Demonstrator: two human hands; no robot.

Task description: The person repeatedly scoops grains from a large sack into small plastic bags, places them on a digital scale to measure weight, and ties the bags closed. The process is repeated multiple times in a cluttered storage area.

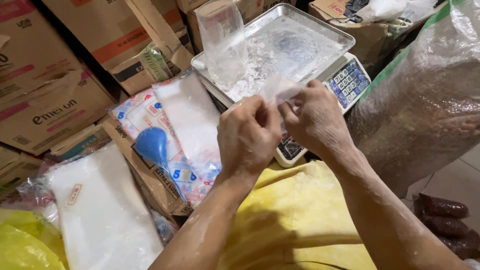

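small clear bag point(280, 89), pinched (both hands), above scale point(345, 80)

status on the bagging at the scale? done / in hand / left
Done: the scale tray is dusted with white powder, and a clear bag stands on it; its fill can't be told. In hand: left hand and right hand pinch a small clear bag between fingertips, apparently opening it. Left: that bag looks empty, the blue scoop lies unused on the powder packs.
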